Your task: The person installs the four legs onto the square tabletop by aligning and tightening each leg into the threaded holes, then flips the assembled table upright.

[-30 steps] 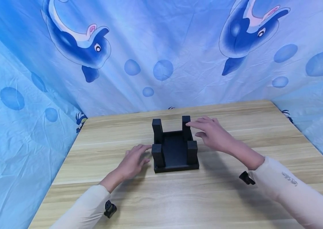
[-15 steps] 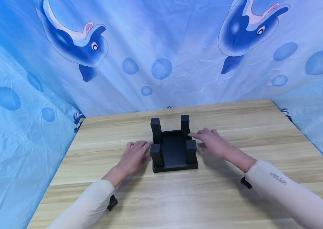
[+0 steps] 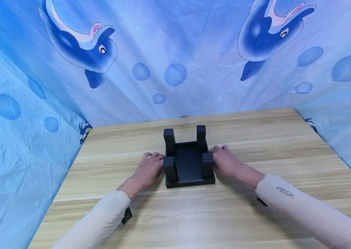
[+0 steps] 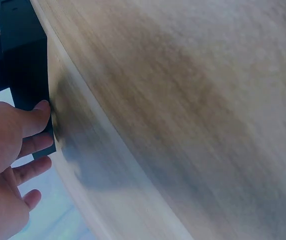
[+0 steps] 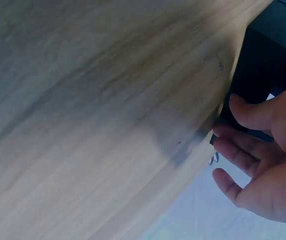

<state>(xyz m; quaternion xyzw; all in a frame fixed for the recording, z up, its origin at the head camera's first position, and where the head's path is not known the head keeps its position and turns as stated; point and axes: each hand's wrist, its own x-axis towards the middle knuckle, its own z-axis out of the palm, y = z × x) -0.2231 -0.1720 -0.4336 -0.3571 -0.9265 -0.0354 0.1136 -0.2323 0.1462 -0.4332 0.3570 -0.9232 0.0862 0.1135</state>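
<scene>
A black tray-like piece [image 3: 188,164] with several square posts standing up at its corners, like a small upturned table, sits on the wooden tabletop. My left hand [image 3: 148,168] is at its left side, fingertips right at the outer wall by the near left post. In the left wrist view, the thumb [image 4: 42,111] and one finger lie against the black side wall, while the lower fingers extend past its end. Opposite, my right hand [image 3: 225,162] reaches the right wall beside the near right post. The right wrist view has the thumb [image 5: 243,111] on that wall, fingers loosely bent below.
Pale wooden tabletop [image 3: 187,214] surrounds the piece on all sides. Blue fabric with dolphins and bubbles [image 3: 175,74] hangs behind the table's far edge and along both sides. A black wrist device [image 3: 127,216] shows under the left cuff.
My right hand has come down and nearer from the far right post to the right wall. The left hand has closed in on the left wall. The black piece stays in place.
</scene>
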